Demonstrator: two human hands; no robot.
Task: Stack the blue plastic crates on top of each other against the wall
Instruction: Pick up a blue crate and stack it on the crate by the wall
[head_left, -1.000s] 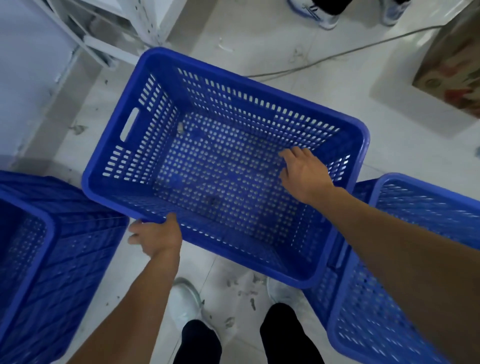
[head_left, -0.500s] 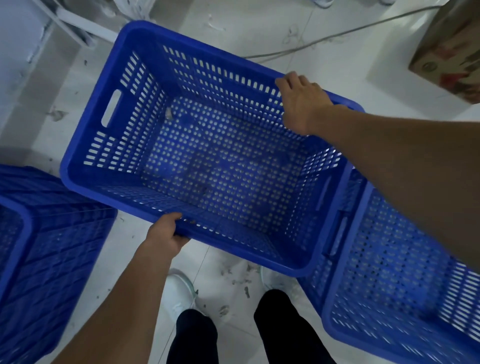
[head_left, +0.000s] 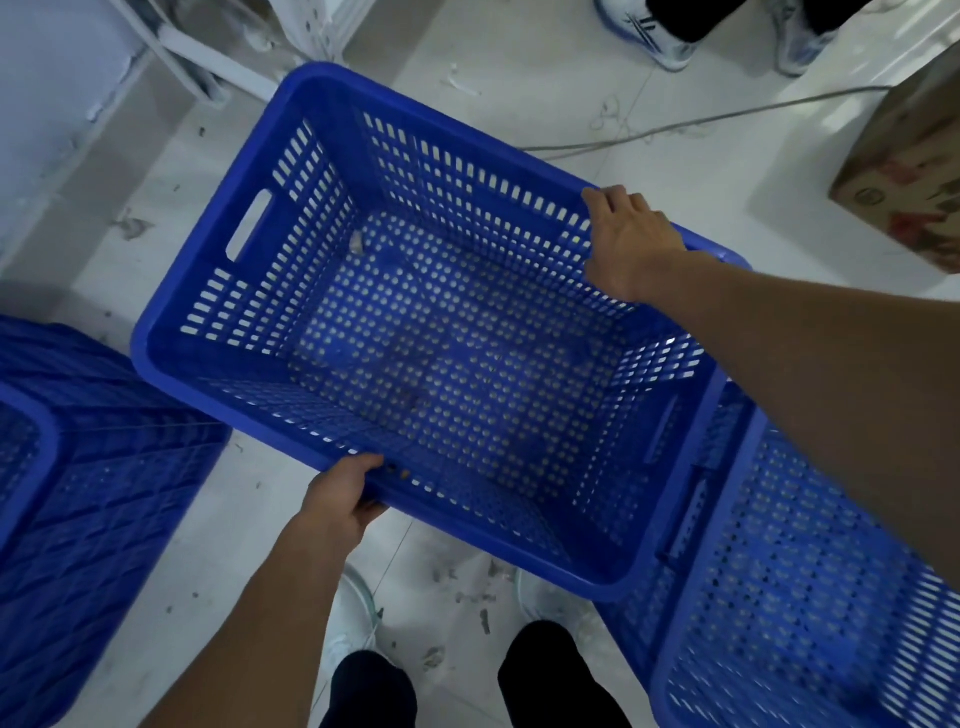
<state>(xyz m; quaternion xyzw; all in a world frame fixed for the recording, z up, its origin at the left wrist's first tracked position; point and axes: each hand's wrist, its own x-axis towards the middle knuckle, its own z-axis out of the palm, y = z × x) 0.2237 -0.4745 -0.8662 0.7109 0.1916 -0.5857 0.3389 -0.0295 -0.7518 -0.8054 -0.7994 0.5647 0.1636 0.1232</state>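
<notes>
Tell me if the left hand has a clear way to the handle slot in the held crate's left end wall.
Probably yes: the left hand grips the near rim of the crate, and nothing lies between it and the handle slot.

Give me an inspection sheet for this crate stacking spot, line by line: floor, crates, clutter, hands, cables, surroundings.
Surface: pale floor, gritty with scattered debris near the person's feet.
Job's things: middle crate held up, nearly empty, only small scraps inside; left crate and right crate stand either side.
Clutter: cardboard box at far right.
Hands: left hand grips the middle crate's near rim; right hand grips its far rim.
Cables: one thin cable runs across the floor beyond the crate.
Surroundings: wall at left, white frame beside it, another person's shoes at top.
</notes>
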